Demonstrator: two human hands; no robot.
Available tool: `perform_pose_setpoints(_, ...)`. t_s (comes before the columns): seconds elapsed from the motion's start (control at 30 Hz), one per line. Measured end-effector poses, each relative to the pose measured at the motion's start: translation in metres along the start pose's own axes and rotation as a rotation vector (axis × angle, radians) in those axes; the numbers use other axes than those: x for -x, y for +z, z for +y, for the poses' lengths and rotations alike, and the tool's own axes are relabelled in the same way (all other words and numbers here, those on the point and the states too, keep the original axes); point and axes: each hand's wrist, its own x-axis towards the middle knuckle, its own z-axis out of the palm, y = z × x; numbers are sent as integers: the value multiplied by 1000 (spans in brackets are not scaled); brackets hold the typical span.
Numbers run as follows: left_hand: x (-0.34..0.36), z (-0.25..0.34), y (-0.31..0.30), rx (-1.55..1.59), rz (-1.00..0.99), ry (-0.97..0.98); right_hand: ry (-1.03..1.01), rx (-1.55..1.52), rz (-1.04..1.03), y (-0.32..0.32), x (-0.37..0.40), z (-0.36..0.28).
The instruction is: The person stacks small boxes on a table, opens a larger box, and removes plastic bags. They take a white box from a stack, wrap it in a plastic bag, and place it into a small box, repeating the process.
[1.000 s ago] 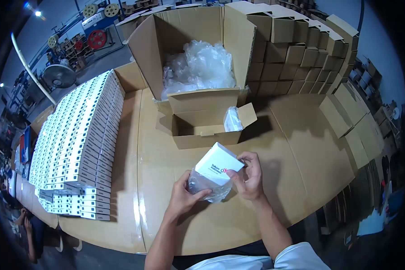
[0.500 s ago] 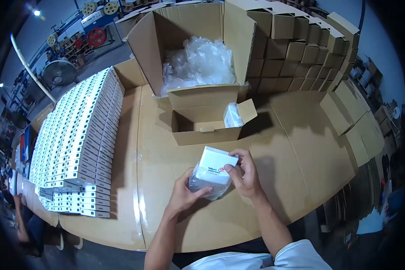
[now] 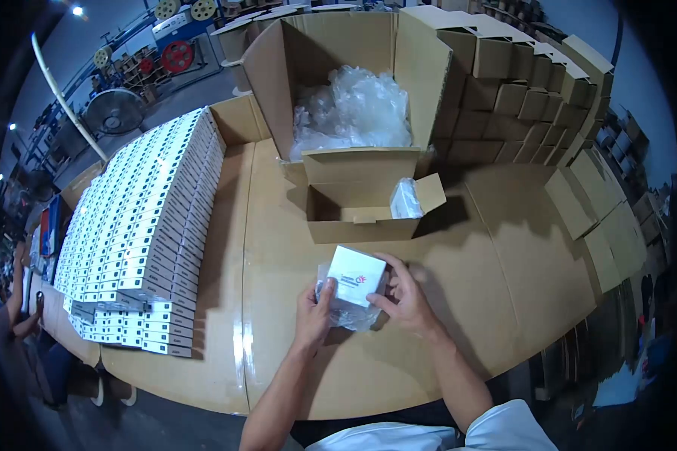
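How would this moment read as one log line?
left hand: holds white box, clear bag | right hand: grips box's right edge | small carton: wrapped pack inside

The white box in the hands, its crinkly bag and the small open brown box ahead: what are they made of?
White box: probably smooth coated card, given crisp edges and print.
Bag: likely thin glossy plastic film, see-through and wrinkled.
Brown box: seemingly matte cardboard, with folded flaps.

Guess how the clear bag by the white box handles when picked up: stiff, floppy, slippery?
Likely floppy: the clear bag looks creased and bunched below the white box. Probably very light, since it looks like thin see-through film. Its shiny surface suggests it might slip.
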Motion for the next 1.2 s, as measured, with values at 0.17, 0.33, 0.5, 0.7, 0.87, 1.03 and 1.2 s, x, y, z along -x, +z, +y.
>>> perform_pose_setpoints(0.17, 1, -1, 1, -116, -19, 106, -63, -8, 26, -6, 0, 2)
perform_pose_setpoints(0.33, 10, 17, 13, -163, -43, 173, -29, 127, 82, -6, 4, -6)
perform_pose_setpoints(0.5, 12, 17, 10, -266, -65, 281, -149, 248, 170, -8, 2, -6)
perform_pose_setpoints(0.7, 9, 16, 10, -378, -51, 421, -68, -11, 273, 0, 6, -1)
perform_pose_setpoints(0.87, 6, 3, 8, -217, 0, 231, -114, -197, 190, 5, 1, -7)
perform_pose_setpoints(1.03, 6, 6, 4, -78, -72, 174, 13, -4, 12, -10, -1, 20)
perform_pose_setpoints(1.2, 10, 14, 6, -185, -166, 298, -112, 184, -126, -16, 0, -4)
